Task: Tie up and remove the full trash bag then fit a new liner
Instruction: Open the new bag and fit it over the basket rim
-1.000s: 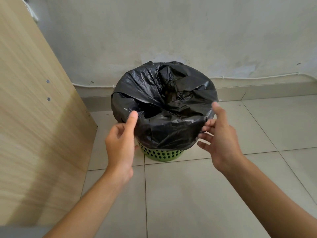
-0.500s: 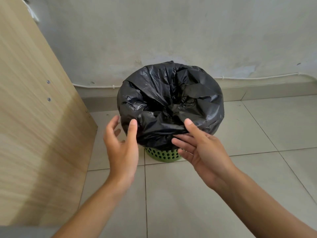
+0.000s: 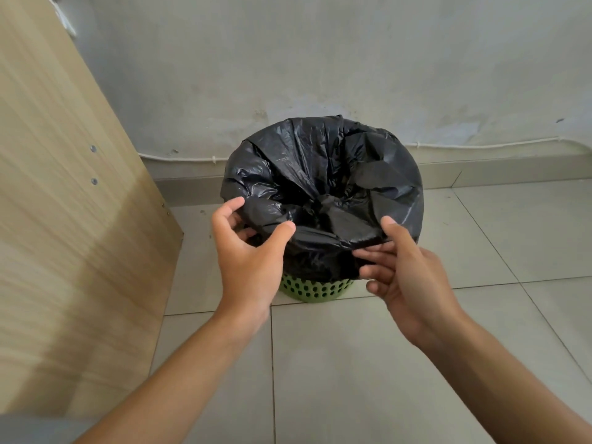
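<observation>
On tiled floor, green bin (image 3: 315,288) mostly hidden under black bag (image 3: 323,174), both hands' fingers (image 3: 373,253) gripping its rim.

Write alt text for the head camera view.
Two bare hands work the near rim of a black trash bag lining a green perforated bin; the left hand pinches the rim, and the right hand holds the overhang. Tiled floor, grey wall, wooden panel at left.

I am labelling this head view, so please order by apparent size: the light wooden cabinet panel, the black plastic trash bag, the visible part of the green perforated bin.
1. Light wooden cabinet panel, though it is nearer the camera.
2. Black plastic trash bag.
3. Visible part of the green perforated bin; the bag covers most of it.
</observation>
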